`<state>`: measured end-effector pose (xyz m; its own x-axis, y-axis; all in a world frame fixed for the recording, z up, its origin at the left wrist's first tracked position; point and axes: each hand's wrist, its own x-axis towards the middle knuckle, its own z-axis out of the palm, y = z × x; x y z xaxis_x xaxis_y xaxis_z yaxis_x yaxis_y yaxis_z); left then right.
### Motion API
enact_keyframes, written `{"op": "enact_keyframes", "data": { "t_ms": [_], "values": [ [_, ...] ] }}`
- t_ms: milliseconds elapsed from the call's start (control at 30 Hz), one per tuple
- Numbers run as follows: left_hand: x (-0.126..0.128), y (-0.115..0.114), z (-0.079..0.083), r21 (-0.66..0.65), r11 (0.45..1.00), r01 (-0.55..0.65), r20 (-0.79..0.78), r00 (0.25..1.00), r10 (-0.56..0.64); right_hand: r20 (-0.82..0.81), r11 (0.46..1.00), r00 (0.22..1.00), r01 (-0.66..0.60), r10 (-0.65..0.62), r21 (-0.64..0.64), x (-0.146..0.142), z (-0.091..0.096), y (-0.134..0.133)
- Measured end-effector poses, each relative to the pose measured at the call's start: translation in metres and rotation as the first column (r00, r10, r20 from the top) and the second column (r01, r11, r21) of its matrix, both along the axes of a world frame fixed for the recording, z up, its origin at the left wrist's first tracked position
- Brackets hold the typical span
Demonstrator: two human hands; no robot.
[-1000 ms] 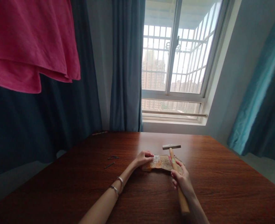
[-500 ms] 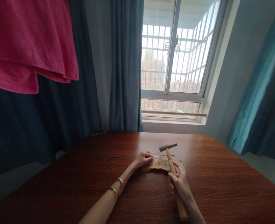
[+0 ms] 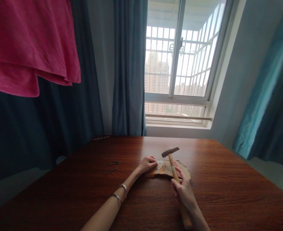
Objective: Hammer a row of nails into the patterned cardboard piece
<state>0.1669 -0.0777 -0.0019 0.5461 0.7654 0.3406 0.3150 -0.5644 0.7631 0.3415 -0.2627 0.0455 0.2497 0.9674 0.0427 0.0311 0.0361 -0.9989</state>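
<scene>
My right hand (image 3: 182, 188) is closed round the wooden handle of a hammer (image 3: 172, 164), whose metal head is raised and tilted above the table. Under the hammer lies a flat, ragged-edged piece that looks like cardboard (image 3: 164, 167), dotted with many dark spots and whitish at its left end. My left hand (image 3: 148, 163) rests at that left end with thumb and fingers pinched together. What they pinch, if anything, is too small to make out. Off to the left, several dark nails (image 3: 112, 167) lie loose on the wood.
The brown wooden table (image 3: 71, 195) spreads around my arms. Behind it stand a barred window (image 3: 176, 64) and blue curtains (image 3: 129, 70). A pink cloth (image 3: 33, 48) hangs at the upper left. A small strip (image 3: 101, 138) lies by the far left edge.
My right hand and the hammer have shifted slightly left, the hammer head moving a little closer to my left hand. My left hand keeps its place on the cardboard-like piece.
</scene>
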Motion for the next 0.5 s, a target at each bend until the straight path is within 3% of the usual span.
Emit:
{"op": "enact_keyframes", "data": {
  "t_ms": [300, 500],
  "values": [
    [0.001, 0.0, 0.001, 0.005, 1.0, -0.021, -0.031, 0.999, 0.021, 0.179, 0.998, 0.984, -0.031, 0.021, 0.056, -0.008, 0.008, -0.007],
    [0.001, 0.003, -0.003, 0.026, 1.0, 0.002, -0.001, 1.0, -0.002, 0.25, 0.993, 0.968, -0.028, -0.001, 0.112, -0.015, 0.023, -0.017]
  ]
}}
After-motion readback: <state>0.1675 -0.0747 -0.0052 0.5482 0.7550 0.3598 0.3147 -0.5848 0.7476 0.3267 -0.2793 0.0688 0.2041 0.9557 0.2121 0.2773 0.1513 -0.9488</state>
